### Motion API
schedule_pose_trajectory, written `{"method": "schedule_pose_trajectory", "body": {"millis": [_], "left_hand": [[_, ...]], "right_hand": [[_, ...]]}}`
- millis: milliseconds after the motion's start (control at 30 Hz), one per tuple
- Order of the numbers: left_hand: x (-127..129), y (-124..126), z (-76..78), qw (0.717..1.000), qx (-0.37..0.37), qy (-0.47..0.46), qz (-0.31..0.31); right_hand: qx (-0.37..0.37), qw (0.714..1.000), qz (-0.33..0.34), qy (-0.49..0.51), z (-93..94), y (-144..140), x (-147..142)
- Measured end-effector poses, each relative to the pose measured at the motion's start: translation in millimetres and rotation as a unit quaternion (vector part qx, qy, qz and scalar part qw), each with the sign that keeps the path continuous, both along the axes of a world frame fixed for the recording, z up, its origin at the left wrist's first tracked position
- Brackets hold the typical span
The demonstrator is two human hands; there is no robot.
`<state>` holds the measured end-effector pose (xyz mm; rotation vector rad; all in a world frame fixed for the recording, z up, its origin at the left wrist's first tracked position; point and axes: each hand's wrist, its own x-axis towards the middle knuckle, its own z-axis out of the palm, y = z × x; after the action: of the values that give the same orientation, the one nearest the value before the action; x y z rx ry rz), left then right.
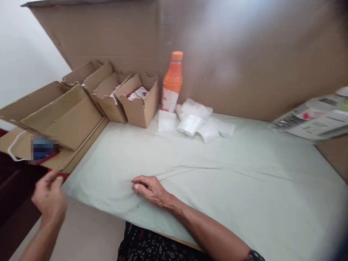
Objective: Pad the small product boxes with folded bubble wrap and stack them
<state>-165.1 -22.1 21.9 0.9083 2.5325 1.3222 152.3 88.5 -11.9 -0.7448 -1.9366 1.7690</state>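
Note:
My left hand (50,197) is at the table's left corner, beside the lower edge of a flat cardboard piece (81,146). Its fingers are bent together near a bit of red (63,175); what they grip, if anything, is hidden, and the hand is slightly blurred. My right hand (150,190) rests on the pale green cloth (231,203), loosely bent, with a gap between thumb and forefinger and nothing visible in it. Beyond it lies a loose pile of small clear plastic packets (191,121).
Cut-open cardboard boxes (141,110) stand at the back left, some holding printed packets (140,93). An orange bottle (172,81) stands against the cardboard wall (244,65). Printed plastic sheeting (312,117) lies at right. A blurred-out dark blue object (43,148) and white cord (13,145) are at left.

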Motion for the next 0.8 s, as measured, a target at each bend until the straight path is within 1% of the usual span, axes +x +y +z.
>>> {"method": "schedule_pose_trajectory", "body": {"millis": [33,67,100,133,167,200,267,333,400,467,500,567,633,667,733,800], "left_hand": [[24,-4,-14.2,0.999,0.015,0.013,0.035],[48,-3,-25.1,1.0,0.014,0.008,0.003],[72,2,-31.8,0.997,0.014,-0.014,-0.074],[95,12,-34.1,0.99,0.022,-0.033,-0.136],[116,26,-32.3,0.98,0.03,-0.049,-0.192],[134,43,-27.4,0.971,0.043,-0.059,-0.228],[162,81,-13.5,0.956,0.063,-0.068,-0.277],[184,116,-2.3,0.941,0.075,-0.067,-0.323],[207,143,0.2,0.924,0.078,-0.065,-0.367],[230,161,-5.9,0.906,0.079,-0.066,-0.41],[242,166,-11.0,0.897,0.079,-0.066,-0.429],[263,171,-22.8,0.885,0.084,-0.059,-0.454],[278,170,-33.5,0.882,0.092,-0.044,-0.461],[282,168,-37.7,0.882,0.097,-0.035,-0.461],[286,164,-43.4,0.881,0.104,-0.015,-0.462],[286,162,-46.4,0.878,0.109,0.0,-0.467]], "right_hand": [[-0.005,1.0,-0.001,-0.002,0.0,0,0],[-0.012,1.0,-0.002,-0.002,0.3,0,0],[-0.018,1.0,-0.001,-0.001,1.2,1,0],[-0.024,1.0,0.004,0.002,2.7,1,1],[-0.028,0.999,0.015,0.005,4.9,1,2],[-0.026,0.999,0.031,0.005,7.6,1,5],[-0.008,0.997,0.072,-0.011,14.1,0,15],[0.016,0.993,0.108,-0.039,20.2,-4,32],[0.03,0.99,0.128,-0.059,24.7,-7,55],[0.036,0.99,0.12,-0.07,27.6,-8,83],[0.042,0.991,0.101,-0.076,28.8,-6,98],[0.068,0.993,0.032,-0.086,31.6,5,128],[0.137,0.982,-0.065,-0.114,35.6,25,155],[0.179,0.968,-0.117,-0.133,38.2,37,166],[0.253,0.929,-0.21,-0.169,44.5,66,182],[0.295,0.898,-0.271,-0.183,51.1,95,185]]}}
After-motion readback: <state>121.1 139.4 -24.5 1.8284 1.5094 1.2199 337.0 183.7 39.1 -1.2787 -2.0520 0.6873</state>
